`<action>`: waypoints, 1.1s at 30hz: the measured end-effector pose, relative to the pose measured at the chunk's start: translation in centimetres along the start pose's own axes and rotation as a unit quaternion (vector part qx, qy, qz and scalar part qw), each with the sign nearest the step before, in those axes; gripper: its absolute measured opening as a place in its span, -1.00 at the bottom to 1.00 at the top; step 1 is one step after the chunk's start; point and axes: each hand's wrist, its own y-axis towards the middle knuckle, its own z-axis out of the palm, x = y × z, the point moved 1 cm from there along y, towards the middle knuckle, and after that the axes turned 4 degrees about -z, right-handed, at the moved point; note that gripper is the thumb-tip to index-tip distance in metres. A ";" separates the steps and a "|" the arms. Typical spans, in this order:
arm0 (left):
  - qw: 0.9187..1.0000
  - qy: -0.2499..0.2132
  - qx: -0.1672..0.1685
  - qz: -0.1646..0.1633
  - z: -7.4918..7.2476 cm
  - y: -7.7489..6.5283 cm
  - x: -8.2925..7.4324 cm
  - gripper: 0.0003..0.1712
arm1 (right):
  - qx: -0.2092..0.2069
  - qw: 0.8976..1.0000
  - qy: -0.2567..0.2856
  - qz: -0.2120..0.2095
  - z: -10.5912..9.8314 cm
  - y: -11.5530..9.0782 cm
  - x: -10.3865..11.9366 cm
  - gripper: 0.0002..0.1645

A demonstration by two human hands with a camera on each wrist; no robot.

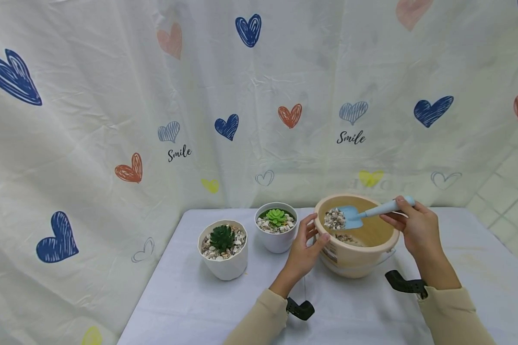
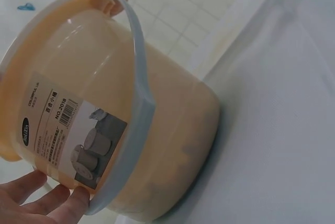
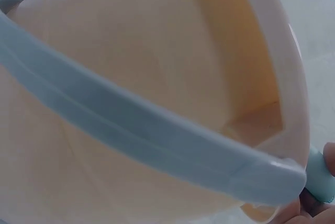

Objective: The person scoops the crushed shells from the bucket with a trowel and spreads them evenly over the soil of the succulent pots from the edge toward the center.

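Observation:
My left hand [image 1: 301, 253] holds the rim of a beige plastic bucket [image 1: 349, 266] at its left side. In the left wrist view its fingers [image 2: 49, 200] lie against the outer wall, beside a printed label [image 2: 63, 124]. With my right hand [image 1: 420, 232] I grip the handle of a light-blue garden trowel [image 1: 377, 210]. The trowel's blade hangs over the bucket's opening, loaded with small mixed pebbles [image 1: 334, 219]. More pebbles [image 1: 347, 238] lie inside the bucket. Its grey-blue carrying handle [image 3: 141, 119] hangs down along the outside.
Left of the bucket stand two white pots: one [image 1: 226, 268] with a dark green succulent [image 1: 222, 237], the other [image 1: 278, 243] with a bright green succulent [image 1: 276, 217]. Pebbles cover both. A white cloth covers the table [image 1: 177, 297]; a heart-printed curtain [image 1: 250, 76] hangs behind.

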 end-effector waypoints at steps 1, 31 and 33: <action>1.000 0.001 0.001 -0.001 0.0 0.0 0.0 -0.31 | 0.000 1.000 0.003 -0.001 0.0 0.0 0.0 -0.85; 0.954 0.199 -0.187 0.123 -8.4 -0.1 -4.7 -0.69 | 0.004 0.995 0.099 0.017 4.5 0.4 0.8 -0.78; 0.933 0.246 -0.223 0.138 -8.8 0.1 -3.9 -0.61 | 0.006 0.995 0.094 0.012 5.2 0.4 0.4 -0.79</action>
